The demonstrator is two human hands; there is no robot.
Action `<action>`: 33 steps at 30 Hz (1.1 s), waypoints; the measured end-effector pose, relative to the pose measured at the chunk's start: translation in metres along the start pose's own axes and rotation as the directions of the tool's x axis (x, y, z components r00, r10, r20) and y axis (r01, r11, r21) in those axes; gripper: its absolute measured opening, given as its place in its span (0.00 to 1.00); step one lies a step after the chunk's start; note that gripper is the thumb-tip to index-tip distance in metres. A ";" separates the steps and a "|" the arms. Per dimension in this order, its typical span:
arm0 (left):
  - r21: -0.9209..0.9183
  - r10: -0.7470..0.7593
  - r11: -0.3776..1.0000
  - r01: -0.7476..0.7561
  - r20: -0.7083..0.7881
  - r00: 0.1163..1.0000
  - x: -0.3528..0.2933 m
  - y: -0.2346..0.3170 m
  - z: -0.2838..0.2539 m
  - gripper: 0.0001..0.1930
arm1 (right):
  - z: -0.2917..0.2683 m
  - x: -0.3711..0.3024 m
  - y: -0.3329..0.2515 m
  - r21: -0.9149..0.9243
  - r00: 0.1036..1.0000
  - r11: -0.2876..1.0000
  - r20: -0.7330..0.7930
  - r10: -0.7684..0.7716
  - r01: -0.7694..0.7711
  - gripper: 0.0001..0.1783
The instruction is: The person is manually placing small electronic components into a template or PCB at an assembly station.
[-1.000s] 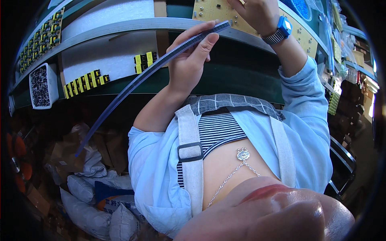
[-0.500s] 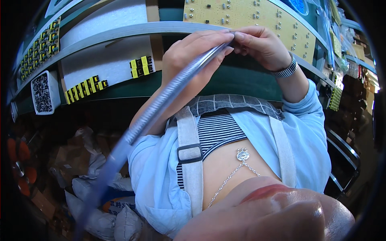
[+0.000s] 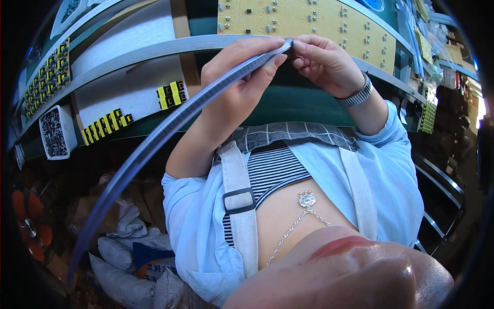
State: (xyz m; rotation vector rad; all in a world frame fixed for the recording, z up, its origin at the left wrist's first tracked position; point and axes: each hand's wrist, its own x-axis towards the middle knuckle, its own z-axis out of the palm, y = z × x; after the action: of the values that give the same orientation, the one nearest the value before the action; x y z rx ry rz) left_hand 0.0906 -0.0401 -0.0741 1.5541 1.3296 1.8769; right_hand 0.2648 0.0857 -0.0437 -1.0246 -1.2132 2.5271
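Observation:
A long, thin, translucent plastic tube (image 3: 170, 121), lined with what look like rows of small parts, slants down to the lower left and bends slightly. My left hand (image 3: 239, 77) is closed around its upper end, thumb below and fingers above. At the tube's tip my right hand (image 3: 324, 61), below a wristwatch (image 3: 356, 91), has thumb and forefinger pinched together. Whatever lies between those fingertips is too small or hidden to make out. Beyond both hands lies a yellowish circuit board panel (image 3: 293, 23) with small metal components standing on it.
A metal rail (image 3: 149, 53) crosses behind my hands. To the left are yellow-and-black components (image 3: 107, 126) on white foam (image 3: 139, 85), a white bin (image 3: 65, 116) of small metal parts, and a populated board (image 3: 49, 77). Bags (image 3: 123, 278) lie below; an orange fan (image 3: 31, 226) stands at far left.
The tube's free lower end has swung left and up, and the tube now looks more bowed. Both hands shifted slightly left with the tip between them. The view has moved a little.

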 end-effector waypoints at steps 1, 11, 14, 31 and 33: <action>-0.062 -0.021 0.998 0.020 -0.017 1.000 -0.001 -0.001 0.002 0.15 | -0.002 0.000 -0.001 0.000 1.000 1.000 -0.001 -0.002 0.002 0.14; -0.515 -0.396 0.807 0.289 -0.109 0.912 -0.019 -0.009 0.028 0.16 | -0.026 0.051 -0.033 -0.644 0.510 0.230 0.287 -0.811 0.729 0.08; -0.530 -0.415 0.788 0.314 -0.079 0.907 -0.020 -0.010 0.028 0.16 | -0.021 0.049 -0.040 -0.766 0.356 -0.078 0.383 -0.852 0.638 0.06; -0.436 -0.440 0.816 0.381 -0.039 0.897 -0.025 -0.004 0.027 0.16 | -0.018 0.035 -0.051 -0.827 0.524 -0.513 0.550 -0.651 0.231 0.03; -0.425 -0.453 0.814 0.397 -0.034 0.891 -0.025 -0.003 0.026 0.16 | -0.022 0.032 -0.050 -0.825 0.523 -0.517 0.551 -0.651 0.226 0.03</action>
State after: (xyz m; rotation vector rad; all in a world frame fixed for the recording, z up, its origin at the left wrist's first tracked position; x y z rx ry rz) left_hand 0.1217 -0.0471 -0.0917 0.8464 1.1225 1.8318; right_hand 0.2473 0.1457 -0.0335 -0.4139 -2.6293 0.0339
